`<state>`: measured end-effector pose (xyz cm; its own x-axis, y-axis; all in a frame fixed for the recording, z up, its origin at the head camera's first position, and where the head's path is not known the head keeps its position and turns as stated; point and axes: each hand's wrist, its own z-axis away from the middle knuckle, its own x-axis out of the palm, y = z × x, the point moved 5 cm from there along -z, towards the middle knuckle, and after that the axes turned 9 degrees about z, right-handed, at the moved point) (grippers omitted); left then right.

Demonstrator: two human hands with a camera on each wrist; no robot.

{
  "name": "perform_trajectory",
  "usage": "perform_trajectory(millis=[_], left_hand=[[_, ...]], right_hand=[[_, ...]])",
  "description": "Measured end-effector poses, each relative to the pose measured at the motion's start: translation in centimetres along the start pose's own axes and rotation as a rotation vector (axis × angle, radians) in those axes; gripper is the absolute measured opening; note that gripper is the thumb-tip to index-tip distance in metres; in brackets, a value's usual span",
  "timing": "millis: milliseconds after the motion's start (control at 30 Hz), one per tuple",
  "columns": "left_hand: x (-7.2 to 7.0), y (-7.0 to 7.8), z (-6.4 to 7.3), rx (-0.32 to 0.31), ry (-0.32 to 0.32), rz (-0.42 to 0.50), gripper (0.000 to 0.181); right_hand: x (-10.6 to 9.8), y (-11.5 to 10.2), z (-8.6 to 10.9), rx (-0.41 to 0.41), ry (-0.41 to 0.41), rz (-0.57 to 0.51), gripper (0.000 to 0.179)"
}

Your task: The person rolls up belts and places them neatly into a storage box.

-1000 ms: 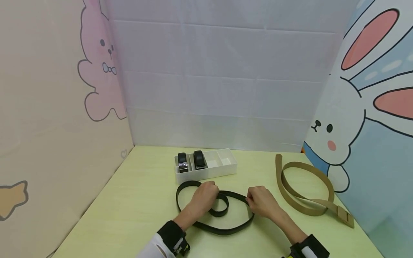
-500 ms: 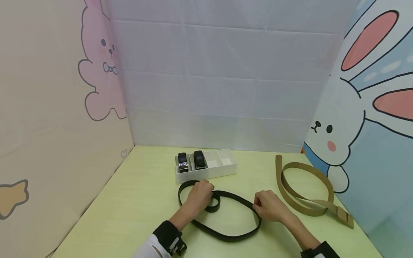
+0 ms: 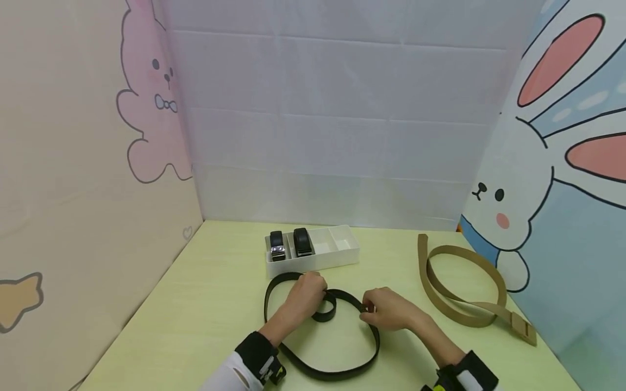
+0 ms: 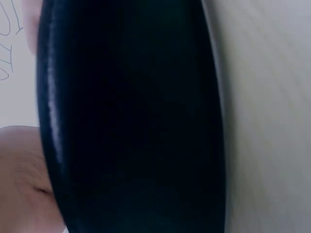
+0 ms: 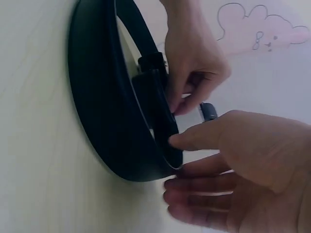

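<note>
A black leather-look belt (image 3: 337,374) stands on edge on the table in a wide loop, its inner end wound into a small coil (image 3: 326,315). My left hand (image 3: 304,297) pinches the belt at that coil from above, close to a dark buckle-like piece (image 5: 153,63) in the right wrist view. To the right, my right hand (image 3: 388,309) holds the outer strap lightly between thumb and forefinger, its other fingers spread outside the loop. Seen from the left wrist, the belt (image 4: 136,116) fills most of the picture and hides the left fingertips.
Behind the hands stands a white divided box (image 3: 313,264) with two rolled black belts (image 3: 302,241) in its left compartments. A tan webbing belt (image 3: 499,277) lies loosely looped at the right. Printed cloth walls (image 3: 337,136) enclose the pale yellow table (image 3: 195,326).
My right hand went right along the strap, then came back left, its fingers now more spread. The belt's near curve shifted left and toward me. The coil between my left fingers looks smaller.
</note>
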<state>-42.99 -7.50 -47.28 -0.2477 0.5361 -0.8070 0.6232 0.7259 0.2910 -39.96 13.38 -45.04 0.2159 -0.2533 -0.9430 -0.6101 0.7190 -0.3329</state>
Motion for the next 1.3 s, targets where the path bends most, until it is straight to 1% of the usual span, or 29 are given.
perform_trajectory(millis=[100, 200, 300, 433, 500, 533, 633, 733, 767, 800, 867, 900, 967, 1000, 1033, 1067, 1133, 1200, 1300], left_hand=[[0.3, 0.0, -0.3, -0.028, -0.050, 0.008, 0.021], [0.6, 0.2, -0.4, -0.040, -0.096, 0.020, 0.022], [0.7, 0.5, -0.5, -0.033, -0.121, 0.048, 0.023], [0.9, 1.0, -0.6, -0.004, -0.140, 0.081, 0.023], [1.0, 1.2, -0.6, 0.006, -0.150, 0.089, 0.023], [2.2, 0.4, -0.6, 0.032, -0.137, 0.077, 0.022], [2.4, 0.5, -0.7, 0.032, -0.142, 0.085, 0.021], [2.2, 0.6, -0.8, 0.014, -0.146, 0.119, 0.021], [1.0, 1.5, -0.9, -0.014, -0.163, 0.146, 0.021], [1.0, 1.4, -0.9, -0.026, -0.169, 0.162, 0.021], [1.0, 1.2, -0.9, -0.022, -0.156, 0.201, 0.020], [1.2, 1.0, -0.9, -0.014, -0.149, 0.217, 0.020], [2.4, -0.1, -0.9, 0.030, -0.120, 0.217, 0.021], [2.5, -0.2, -0.9, 0.043, -0.111, 0.225, 0.021], [2.9, -0.5, -0.9, 0.060, -0.099, 0.221, 0.021], [2.9, -0.5, -0.8, 0.064, -0.096, 0.227, 0.021], [2.9, -0.5, -0.8, 0.054, -0.100, 0.228, 0.020], [1.8, 0.4, -0.7, 0.011, -0.125, 0.254, 0.017], [1.2, 1.0, -0.3, -0.019, -0.145, 0.256, 0.017]], right_hand=[[0.3, -0.2, -1.7, -0.030, 0.077, -0.007, 0.022], [0.7, 0.0, -3.1, -0.040, 0.130, -0.044, 0.021], [1.0, 0.3, -3.8, -0.038, 0.164, -0.071, 0.016], [1.4, 0.5, -4.2, -0.027, 0.197, -0.070, 0.007], [1.5, 0.6, -4.2, -0.020, 0.203, -0.065, 0.005], [1.5, 0.5, -4.2, -0.015, 0.204, -0.065, 0.005], [1.5, 0.5, -4.2, 0.002, 0.203, -0.066, 0.009], [1.5, 0.4, -4.2, 0.015, 0.197, -0.065, 0.013], [1.5, 0.4, -4.2, 0.020, 0.195, -0.063, 0.014], [1.5, 0.4, -4.2, 0.024, 0.192, -0.061, 0.015], [1.6, 0.4, -4.3, 0.033, 0.187, -0.052, 0.015], [1.7, 0.3, -4.4, 0.038, 0.187, -0.046, 0.014], [1.7, 0.3, -4.6, 0.047, 0.187, -0.039, 0.012], [1.8, 0.2, -4.7, 0.048, 0.189, -0.035, 0.011], [1.8, 0.2, -4.7, 0.048, 0.191, -0.031, 0.010], [1.9, 0.1, -4.8, 0.046, 0.191, -0.027, 0.010], [1.9, 0.0, -5.0, 0.039, 0.191, -0.026, 0.011], [2.0, -0.1, -5.1, 0.029, 0.191, -0.021, 0.011], [2.1, -0.3, -5.1, 0.008, 0.189, -0.004, 0.013]])
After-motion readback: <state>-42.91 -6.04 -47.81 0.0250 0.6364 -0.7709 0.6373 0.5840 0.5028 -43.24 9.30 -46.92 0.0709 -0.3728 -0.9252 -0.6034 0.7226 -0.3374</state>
